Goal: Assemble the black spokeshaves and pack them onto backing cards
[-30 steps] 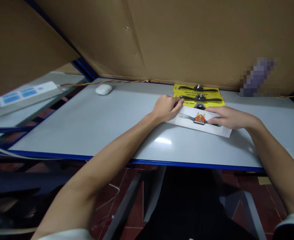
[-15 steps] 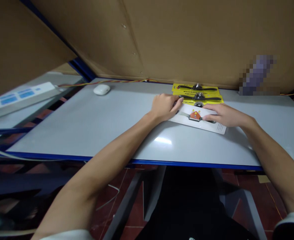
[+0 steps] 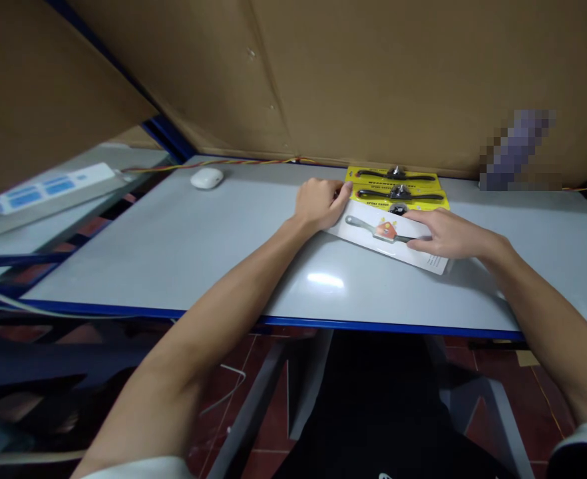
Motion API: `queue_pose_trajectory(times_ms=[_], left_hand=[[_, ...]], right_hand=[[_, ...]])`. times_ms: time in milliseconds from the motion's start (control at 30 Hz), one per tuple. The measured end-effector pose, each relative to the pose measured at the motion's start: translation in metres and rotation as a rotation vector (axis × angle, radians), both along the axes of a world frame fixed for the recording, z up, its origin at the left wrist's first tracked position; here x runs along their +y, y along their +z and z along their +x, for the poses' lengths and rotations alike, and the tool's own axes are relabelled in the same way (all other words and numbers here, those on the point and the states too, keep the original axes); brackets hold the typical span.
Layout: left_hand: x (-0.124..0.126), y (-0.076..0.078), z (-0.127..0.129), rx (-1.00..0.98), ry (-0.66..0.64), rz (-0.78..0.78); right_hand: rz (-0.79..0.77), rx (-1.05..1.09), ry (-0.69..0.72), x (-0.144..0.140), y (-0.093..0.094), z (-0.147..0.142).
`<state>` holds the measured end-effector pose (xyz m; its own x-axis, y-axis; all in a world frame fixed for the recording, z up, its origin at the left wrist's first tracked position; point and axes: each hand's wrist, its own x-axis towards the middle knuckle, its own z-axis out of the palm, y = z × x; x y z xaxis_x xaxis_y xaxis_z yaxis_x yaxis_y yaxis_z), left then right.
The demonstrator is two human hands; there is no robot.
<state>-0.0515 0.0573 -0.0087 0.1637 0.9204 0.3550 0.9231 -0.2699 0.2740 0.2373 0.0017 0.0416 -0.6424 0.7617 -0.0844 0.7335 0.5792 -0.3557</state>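
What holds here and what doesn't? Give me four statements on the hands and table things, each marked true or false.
1. The right hand touches the white package. True.
2. The yellow packages lie nearer the person than the white package. False: they lie beyond it.
3. A rounded white case lies on the table. True.
4. The power strip lies to the right of both hands. False: it lies to their left.
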Motion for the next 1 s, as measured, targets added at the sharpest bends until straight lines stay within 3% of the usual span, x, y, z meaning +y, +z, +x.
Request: queue_pose_trajectory(times_ms=[367,1000], left_hand=[[0.008,-0.007,-0.005,-0.021,0.055,0.003],[0.032,-0.014,-0.013,-0.077,0.177,-0.019]], right_hand=[[-0.142,0.095,0.007,0.003,0.002,0.002],[-0.128,0.111,0.003,0.004,-0.003,-0.004]])
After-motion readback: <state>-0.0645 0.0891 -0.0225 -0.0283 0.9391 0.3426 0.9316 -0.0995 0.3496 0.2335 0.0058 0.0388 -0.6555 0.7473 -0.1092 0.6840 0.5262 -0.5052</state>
